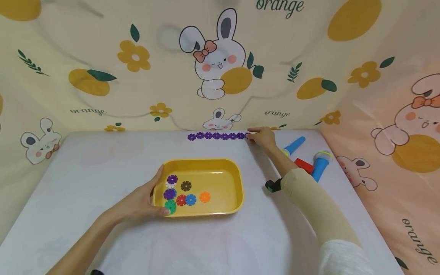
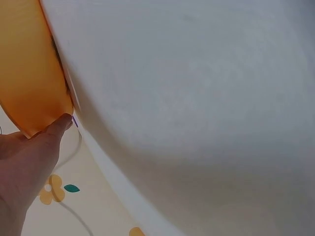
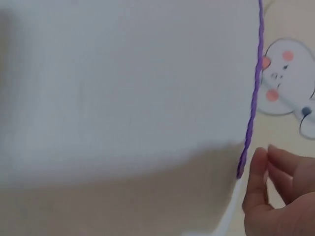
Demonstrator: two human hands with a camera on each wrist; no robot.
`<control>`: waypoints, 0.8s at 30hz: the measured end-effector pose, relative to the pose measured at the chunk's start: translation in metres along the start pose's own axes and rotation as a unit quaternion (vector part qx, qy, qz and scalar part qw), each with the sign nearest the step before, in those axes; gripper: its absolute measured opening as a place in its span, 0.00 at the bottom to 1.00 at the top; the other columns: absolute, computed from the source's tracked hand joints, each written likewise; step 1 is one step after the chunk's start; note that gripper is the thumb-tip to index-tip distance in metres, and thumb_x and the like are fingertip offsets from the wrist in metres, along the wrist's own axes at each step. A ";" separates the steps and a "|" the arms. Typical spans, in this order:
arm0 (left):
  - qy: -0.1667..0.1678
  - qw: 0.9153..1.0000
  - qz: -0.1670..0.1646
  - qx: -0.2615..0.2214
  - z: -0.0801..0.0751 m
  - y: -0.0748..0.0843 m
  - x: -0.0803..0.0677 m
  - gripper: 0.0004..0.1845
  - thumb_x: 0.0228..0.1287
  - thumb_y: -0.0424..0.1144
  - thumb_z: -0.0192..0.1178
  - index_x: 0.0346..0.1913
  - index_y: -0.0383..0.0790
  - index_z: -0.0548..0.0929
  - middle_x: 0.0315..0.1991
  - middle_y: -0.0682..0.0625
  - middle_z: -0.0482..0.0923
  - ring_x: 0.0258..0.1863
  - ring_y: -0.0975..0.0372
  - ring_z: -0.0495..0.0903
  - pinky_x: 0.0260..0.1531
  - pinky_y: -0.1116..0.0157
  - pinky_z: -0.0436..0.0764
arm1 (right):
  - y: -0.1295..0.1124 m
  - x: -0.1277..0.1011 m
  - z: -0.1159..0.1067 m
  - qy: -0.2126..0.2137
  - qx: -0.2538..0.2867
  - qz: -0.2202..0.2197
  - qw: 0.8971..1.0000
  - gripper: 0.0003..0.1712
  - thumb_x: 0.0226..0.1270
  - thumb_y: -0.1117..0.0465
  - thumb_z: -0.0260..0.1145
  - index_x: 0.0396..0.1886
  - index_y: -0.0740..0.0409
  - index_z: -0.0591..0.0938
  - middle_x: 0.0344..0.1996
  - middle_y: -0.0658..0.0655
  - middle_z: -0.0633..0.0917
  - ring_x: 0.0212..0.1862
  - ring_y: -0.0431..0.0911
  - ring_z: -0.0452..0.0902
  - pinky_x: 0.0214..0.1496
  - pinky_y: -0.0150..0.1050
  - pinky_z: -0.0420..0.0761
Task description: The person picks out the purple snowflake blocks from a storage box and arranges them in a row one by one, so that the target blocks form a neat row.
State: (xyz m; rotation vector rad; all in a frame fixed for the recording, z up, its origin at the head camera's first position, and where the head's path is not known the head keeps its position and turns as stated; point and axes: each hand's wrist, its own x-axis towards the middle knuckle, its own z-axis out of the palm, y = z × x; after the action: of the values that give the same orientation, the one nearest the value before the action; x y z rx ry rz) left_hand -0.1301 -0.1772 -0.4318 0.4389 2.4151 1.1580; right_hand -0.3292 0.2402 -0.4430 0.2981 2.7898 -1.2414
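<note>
My left hand [image 1: 139, 200] grips the left end of a yellow tray [image 1: 225, 210], thumb at its front corner and fingers along its far left side. In the tray lie several notched plastic discs: purple, white, brown, a red disc [image 1: 181, 200], blue, green and an orange disc [image 1: 204, 196]. Along the table's far edge runs a row of purple discs [image 1: 216, 135]. My right hand [image 1: 262, 137] is at the row's right end, fingertips over the last disc; in the right wrist view its fingertips are bunched just beside the purple row [image 3: 253, 108], with nothing visible between them.
Right of the right forearm lie a blue toy microphone [image 1: 321, 166], another blue handle [image 1: 296, 145] and a red block [image 1: 304, 165]. A printed cloth with rabbits and oranges [image 1: 220, 49] rises behind the white table [image 1: 113, 160] and along its sides.
</note>
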 end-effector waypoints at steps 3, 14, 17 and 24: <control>-0.003 1.000 -0.004 -0.003 -0.001 0.001 0.001 0.70 0.49 0.54 0.77 0.80 0.50 0.32 0.78 0.34 0.44 0.73 0.37 0.55 0.67 0.40 0.64 | -0.009 -0.008 0.002 -0.018 0.057 -0.021 0.998 0.19 0.65 0.60 0.70 0.55 0.57 0.86 0.39 0.60 0.89 0.37 0.44 0.86 0.48 0.36 0.84; -0.005 1.000 -0.011 0.001 0.001 -0.001 0.001 0.71 0.49 0.54 0.77 0.80 0.49 0.31 0.79 0.34 0.43 0.74 0.37 0.52 0.68 0.39 0.60 | -0.059 -0.061 0.025 -0.110 0.171 -0.146 0.968 0.15 0.66 0.64 0.70 0.51 0.63 0.86 0.42 0.61 0.88 0.38 0.48 0.85 0.48 0.39 0.86; -0.005 1.000 -0.015 0.004 0.001 -0.001 0.002 0.70 0.48 0.54 0.77 0.80 0.49 0.31 0.79 0.35 0.43 0.74 0.38 0.53 0.68 0.40 0.61 | -0.073 -0.077 0.032 -0.143 0.181 -0.167 0.959 0.14 0.67 0.64 0.69 0.50 0.64 0.86 0.43 0.61 0.88 0.40 0.48 0.86 0.48 0.40 0.86; -0.004 1.000 -0.018 0.005 -0.001 0.001 0.003 0.71 0.48 0.55 0.77 0.80 0.49 0.31 0.79 0.35 0.43 0.73 0.38 0.55 0.68 0.41 0.63 | -0.094 -0.109 0.055 -0.226 0.183 -0.196 0.937 0.14 0.67 0.65 0.68 0.51 0.63 0.86 0.44 0.61 0.88 0.45 0.55 0.86 0.51 0.49 0.85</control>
State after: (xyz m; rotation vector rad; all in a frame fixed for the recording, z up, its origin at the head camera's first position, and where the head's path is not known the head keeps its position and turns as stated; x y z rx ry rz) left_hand -0.1332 -0.1758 -0.4315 0.4000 2.4137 1.1276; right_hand -0.2424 0.1221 -0.3957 -0.4952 2.2726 -1.6553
